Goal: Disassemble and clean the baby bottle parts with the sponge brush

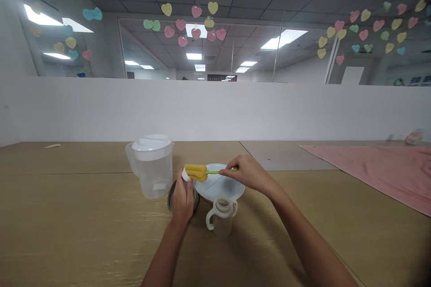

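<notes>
My right hand (247, 172) pinches the thin green handle of a bottle brush (196, 172), whose yellow sponge head points left. The sponge's tip meets a small white cap (185, 174), gripped by the fingers of my left hand (184, 199). How far the tip goes into the cap is hidden. Below my hands stands a clear baby bottle (222, 222) with two white side handles and an uncovered mouth. Behind the bottle lies a white plate (218, 186). A round metal bowl (171, 199) is partly covered by my left hand.
A lidded, translucent pitcher (155, 170) stands left of the bowl. A pink cloth (377, 168) spreads over the table's right side, with a small glass-like object (414, 137) behind it. The white partition (215, 112) borders the brown table (84, 219) at the back.
</notes>
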A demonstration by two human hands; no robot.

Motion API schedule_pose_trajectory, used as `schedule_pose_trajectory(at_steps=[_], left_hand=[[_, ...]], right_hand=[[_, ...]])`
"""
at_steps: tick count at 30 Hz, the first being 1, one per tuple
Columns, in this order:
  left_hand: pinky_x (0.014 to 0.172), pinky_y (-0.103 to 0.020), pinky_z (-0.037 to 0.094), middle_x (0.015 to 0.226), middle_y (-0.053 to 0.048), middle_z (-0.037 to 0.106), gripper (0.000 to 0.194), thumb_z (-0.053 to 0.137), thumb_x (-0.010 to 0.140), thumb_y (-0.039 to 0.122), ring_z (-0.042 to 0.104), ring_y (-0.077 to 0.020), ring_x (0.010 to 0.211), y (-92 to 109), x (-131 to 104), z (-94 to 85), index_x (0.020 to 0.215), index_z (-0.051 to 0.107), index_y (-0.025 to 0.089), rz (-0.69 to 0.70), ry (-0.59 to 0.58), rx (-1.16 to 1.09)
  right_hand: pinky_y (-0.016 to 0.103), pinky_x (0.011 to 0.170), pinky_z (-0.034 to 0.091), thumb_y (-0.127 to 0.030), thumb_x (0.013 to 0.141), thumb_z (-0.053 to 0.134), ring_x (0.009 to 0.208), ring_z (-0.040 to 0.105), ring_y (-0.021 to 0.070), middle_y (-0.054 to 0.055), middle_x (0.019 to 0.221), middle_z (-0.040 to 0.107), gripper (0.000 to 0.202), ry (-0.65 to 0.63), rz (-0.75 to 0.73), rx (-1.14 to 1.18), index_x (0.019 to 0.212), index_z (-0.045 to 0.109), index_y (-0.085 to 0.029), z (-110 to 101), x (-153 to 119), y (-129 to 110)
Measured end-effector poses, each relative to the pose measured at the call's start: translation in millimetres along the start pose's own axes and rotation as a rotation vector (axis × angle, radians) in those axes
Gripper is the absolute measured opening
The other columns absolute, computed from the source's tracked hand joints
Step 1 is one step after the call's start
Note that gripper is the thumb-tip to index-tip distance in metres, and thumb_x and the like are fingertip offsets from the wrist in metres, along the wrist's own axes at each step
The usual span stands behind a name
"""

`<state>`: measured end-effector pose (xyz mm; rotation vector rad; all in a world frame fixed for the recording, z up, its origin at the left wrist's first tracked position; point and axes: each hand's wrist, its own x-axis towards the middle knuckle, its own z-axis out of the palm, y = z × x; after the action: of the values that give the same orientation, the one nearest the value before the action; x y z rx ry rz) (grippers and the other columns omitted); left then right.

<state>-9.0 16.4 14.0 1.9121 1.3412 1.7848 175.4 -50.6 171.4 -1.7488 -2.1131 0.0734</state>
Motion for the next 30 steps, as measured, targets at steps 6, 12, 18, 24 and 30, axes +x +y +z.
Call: schedule_pose_trajectory(at_steps=[6, 12, 18, 24, 30], left_hand=[[0.093, -0.037, 0.041, 0.112, -0.013, 0.048, 0.043, 0.039, 0.089, 0.038, 0.048, -0.0234, 0.107, 5, 2, -6.3, 0.126, 0.043, 0.016, 0.036, 0.225, 0.122], [0.085, -0.042, 0.042, 0.091, -0.008, 0.042, 0.034, 0.049, 0.081, 0.027, 0.046, -0.0254, 0.094, -11, 8, -12.0, 0.111, 0.061, 0.017, -0.08, 0.152, 0.482], [0.083, -0.038, 0.042, 0.104, -0.013, 0.053, 0.044, 0.046, 0.08, 0.017, 0.053, -0.0253, 0.097, -29, 5, -6.4, 0.124, 0.047, 0.015, -0.146, -0.02, 0.559], [0.086, -0.04, 0.037, 0.106, -0.014, 0.063, 0.037, 0.048, 0.081, 0.022, 0.052, -0.0297, 0.106, -30, 3, -9.2, 0.118, 0.048, 0.013, -0.258, -0.163, 0.715], [0.086, -0.039, 0.035, 0.11, -0.014, 0.063, 0.036, 0.045, 0.084, 0.026, 0.051, -0.0302, 0.108, -26, 4, -12.2, 0.117, 0.052, 0.014, -0.28, -0.237, 0.777]], right_hand=[[0.023, 0.05, 0.027, -0.048, 0.079, 0.053, 0.064, 0.055, 0.0138, 0.003, 0.07, 0.067, 0.034, 0.098, 0.039, -0.066, 0.078, 0.074, -0.022, 0, -1, -1], [0.023, 0.049, 0.028, -0.048, 0.08, 0.053, 0.066, 0.058, 0.0147, 0.003, 0.072, 0.068, 0.032, 0.104, 0.087, -0.128, 0.079, 0.073, -0.023, 0, 0, -2], [0.023, 0.05, 0.029, -0.048, 0.08, 0.054, 0.07, 0.06, 0.0157, 0.004, 0.075, 0.068, 0.031, 0.089, 0.086, -0.155, 0.08, 0.073, -0.023, 0, 0, -3], [0.023, 0.05, 0.029, -0.047, 0.08, 0.054, 0.068, 0.058, 0.0153, 0.004, 0.073, 0.068, 0.03, 0.084, 0.097, -0.152, 0.079, 0.073, -0.023, -1, -1, -3], [0.024, 0.051, 0.03, -0.047, 0.079, 0.055, 0.07, 0.059, 0.0156, 0.004, 0.078, 0.069, 0.031, 0.09, 0.097, -0.144, 0.08, 0.073, -0.023, 0, 0, -1]])
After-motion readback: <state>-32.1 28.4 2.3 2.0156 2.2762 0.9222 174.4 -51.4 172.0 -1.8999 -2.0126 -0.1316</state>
